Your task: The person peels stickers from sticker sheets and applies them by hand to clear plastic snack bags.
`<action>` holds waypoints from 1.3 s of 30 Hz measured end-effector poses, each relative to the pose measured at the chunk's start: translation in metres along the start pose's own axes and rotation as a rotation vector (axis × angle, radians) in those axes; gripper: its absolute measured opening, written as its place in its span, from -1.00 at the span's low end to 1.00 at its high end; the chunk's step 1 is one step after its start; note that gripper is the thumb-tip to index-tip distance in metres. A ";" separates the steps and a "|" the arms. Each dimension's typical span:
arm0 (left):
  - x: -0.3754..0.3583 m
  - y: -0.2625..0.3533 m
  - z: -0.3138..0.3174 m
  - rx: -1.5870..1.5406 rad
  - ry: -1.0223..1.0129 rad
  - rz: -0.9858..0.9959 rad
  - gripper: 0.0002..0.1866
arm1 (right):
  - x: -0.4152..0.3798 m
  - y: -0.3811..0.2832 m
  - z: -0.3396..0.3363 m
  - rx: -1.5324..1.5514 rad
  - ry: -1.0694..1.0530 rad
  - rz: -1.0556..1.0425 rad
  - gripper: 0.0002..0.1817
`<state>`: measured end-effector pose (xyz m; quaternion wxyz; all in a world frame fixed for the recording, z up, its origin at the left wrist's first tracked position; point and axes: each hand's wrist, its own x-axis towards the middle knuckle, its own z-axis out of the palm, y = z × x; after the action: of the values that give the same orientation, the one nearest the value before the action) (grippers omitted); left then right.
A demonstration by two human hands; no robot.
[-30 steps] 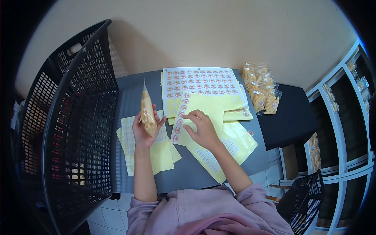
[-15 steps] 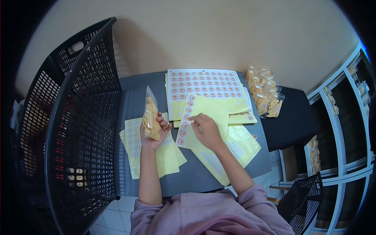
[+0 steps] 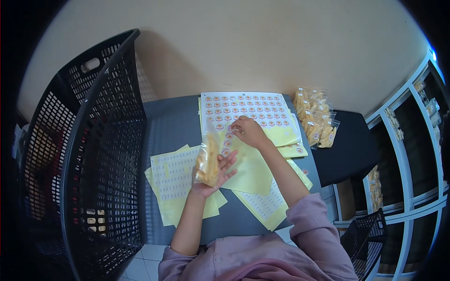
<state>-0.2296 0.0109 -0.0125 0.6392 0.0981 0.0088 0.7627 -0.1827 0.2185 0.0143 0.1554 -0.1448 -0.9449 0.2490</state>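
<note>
A clear plastic bag of pale yellow snack sticks (image 3: 208, 161) stands tilted in my left hand (image 3: 206, 188), resting on the palm with the fingers partly spread behind it. My right hand (image 3: 249, 132) is closed in a pinch at the upper end of a yellow sticker sheet (image 3: 251, 171). What its fingertips hold is too small to make out. Along the left edge of that sheet runs a column of round stickers (image 3: 227, 144), partly hidden by the bag and my fingers. Behind it lies a white sheet printed with rows of round stickers (image 3: 243, 104).
Yellow-backed sheets of small labels (image 3: 171, 173) lie at left on the grey table (image 3: 171, 122), and more label sheets (image 3: 262, 203) lie at right. A tall black basket (image 3: 101, 154) borders the left side. Filled snack bags (image 3: 314, 117) stand on a black surface (image 3: 347, 145) near shelving (image 3: 408, 164).
My left hand has moved right and slightly down with the bag, toward the sticker sheet. My right hand has shifted up to the sheet's upper end.
</note>
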 end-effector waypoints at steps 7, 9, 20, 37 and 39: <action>0.001 -0.026 0.018 0.742 0.376 -0.332 -0.46 | 0.006 0.005 0.002 -0.103 -0.035 -0.082 -0.90; 0.002 -0.034 0.032 0.806 0.362 -0.339 -0.45 | 0.008 0.005 0.002 -0.102 -0.027 -0.106 -0.90; 0.004 -0.039 0.031 0.940 0.376 -0.406 -0.40 | 0.022 0.017 0.007 -0.028 -0.081 -0.079 -0.89; 0.002 -0.037 0.043 0.875 0.430 -0.377 -0.46 | 0.019 0.011 0.009 0.014 0.081 0.048 -0.87; 0.002 -0.037 0.043 0.887 0.429 -0.369 -0.46 | 0.019 0.014 0.010 0.028 0.109 0.044 -0.87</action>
<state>-0.1865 0.0146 0.0250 0.6439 0.1977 0.4787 0.5632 -0.2003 0.2326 0.0031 0.2029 -0.1769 -0.9281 0.2571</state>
